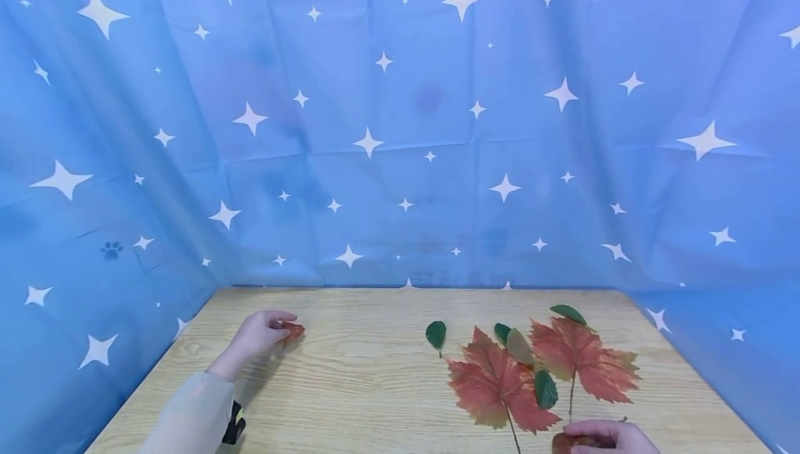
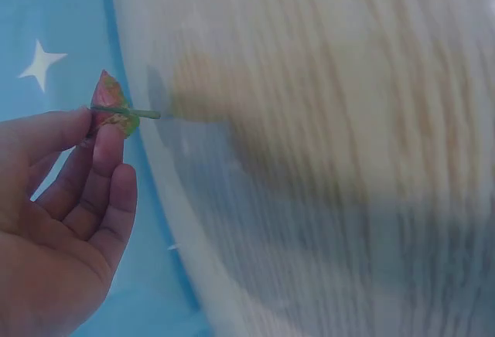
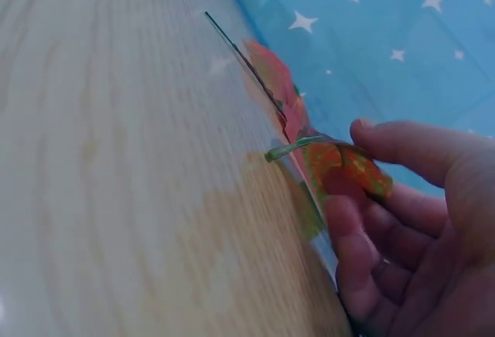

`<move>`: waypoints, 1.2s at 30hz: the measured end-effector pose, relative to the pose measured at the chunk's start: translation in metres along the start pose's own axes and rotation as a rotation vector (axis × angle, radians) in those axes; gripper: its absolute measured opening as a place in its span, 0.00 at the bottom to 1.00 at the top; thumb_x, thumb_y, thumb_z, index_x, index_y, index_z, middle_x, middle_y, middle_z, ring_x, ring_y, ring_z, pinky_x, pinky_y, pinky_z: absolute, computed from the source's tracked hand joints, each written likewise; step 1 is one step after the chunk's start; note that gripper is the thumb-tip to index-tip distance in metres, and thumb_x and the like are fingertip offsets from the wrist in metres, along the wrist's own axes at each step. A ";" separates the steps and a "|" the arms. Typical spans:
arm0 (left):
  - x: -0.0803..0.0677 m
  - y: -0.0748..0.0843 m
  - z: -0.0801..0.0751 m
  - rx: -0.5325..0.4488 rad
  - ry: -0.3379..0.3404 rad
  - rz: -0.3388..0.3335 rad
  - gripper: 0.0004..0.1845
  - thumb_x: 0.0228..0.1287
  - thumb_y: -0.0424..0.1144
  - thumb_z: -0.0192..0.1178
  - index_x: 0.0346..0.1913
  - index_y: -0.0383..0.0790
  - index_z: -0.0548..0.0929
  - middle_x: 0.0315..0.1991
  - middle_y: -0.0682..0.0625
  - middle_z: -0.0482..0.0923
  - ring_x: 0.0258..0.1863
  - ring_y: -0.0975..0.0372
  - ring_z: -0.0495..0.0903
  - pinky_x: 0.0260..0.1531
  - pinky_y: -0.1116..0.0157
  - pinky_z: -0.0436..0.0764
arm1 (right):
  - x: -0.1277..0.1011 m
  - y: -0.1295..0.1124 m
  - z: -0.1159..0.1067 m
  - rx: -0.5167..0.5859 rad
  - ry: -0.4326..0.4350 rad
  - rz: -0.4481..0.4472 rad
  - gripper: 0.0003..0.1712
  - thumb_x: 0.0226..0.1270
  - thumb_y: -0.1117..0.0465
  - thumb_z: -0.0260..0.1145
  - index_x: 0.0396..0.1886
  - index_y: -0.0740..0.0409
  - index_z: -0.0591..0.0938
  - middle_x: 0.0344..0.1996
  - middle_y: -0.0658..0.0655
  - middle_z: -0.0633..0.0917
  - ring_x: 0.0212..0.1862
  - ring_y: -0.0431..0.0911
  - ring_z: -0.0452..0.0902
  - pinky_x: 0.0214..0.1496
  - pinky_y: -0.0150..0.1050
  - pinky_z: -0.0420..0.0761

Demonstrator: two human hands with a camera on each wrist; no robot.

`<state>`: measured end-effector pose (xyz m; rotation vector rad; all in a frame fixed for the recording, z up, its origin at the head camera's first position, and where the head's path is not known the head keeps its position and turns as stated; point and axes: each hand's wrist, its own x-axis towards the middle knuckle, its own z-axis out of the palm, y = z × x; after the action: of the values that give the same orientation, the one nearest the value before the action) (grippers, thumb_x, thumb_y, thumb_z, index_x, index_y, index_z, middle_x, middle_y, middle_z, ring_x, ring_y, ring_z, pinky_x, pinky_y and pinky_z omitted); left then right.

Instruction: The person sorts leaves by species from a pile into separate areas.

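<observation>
Over the left part of the wooden table, my left hand (image 1: 258, 334) pinches a small red leaf (image 1: 292, 332) between thumb and fingers. The left wrist view shows that leaf's red and yellow-green surface and its short green stem (image 2: 128, 111). At the front right, my right hand (image 1: 617, 436) holds another small leaf (image 1: 564, 443), brownish red in the head view. Seen from the right wrist, this leaf (image 3: 356, 168) is orange and green, with a short green stem (image 3: 288, 148), and the thumb and fingers grip its edge.
Two large red maple leaves (image 1: 484, 377) with long stems lie on the right of the table (image 1: 362, 384). Small green leaves (image 1: 435, 334) and a brownish leaf (image 1: 519, 347) lie around them. A blue curtain (image 1: 400, 183) with white stars stands behind and at both sides.
</observation>
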<state>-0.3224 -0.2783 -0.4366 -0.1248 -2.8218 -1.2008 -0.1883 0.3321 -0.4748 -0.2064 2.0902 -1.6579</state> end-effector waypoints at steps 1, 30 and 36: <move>0.000 -0.001 0.000 0.013 -0.004 0.005 0.17 0.60 0.25 0.62 0.53 0.32 0.83 0.40 0.42 0.83 0.36 0.56 0.80 0.31 0.61 0.79 | 0.000 -0.001 0.000 -0.011 0.001 -0.004 0.22 0.67 0.57 0.66 0.52 0.71 0.82 0.40 0.59 0.86 0.40 0.49 0.82 0.40 0.41 0.81; 0.006 -0.018 -0.006 0.114 -0.119 -0.033 0.21 0.60 0.27 0.63 0.57 0.28 0.79 0.40 0.41 0.81 0.22 0.59 0.73 0.24 0.63 0.73 | -0.005 -0.029 0.002 -0.101 0.074 -0.021 0.24 0.69 0.61 0.63 0.57 0.76 0.76 0.39 0.58 0.86 0.31 0.44 0.79 0.32 0.38 0.79; 0.008 -0.021 0.000 0.139 -0.141 -0.002 0.21 0.59 0.26 0.62 0.58 0.28 0.79 0.48 0.35 0.80 0.37 0.50 0.79 0.37 0.55 0.77 | 0.000 -0.058 0.006 -0.139 0.119 -0.033 0.28 0.69 0.58 0.63 0.61 0.74 0.74 0.37 0.58 0.86 0.26 0.47 0.76 0.27 0.41 0.76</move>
<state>-0.3325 -0.2927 -0.4509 -0.2061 -3.0166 -1.0309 -0.1948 0.3117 -0.4205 -0.1909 2.3050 -1.5797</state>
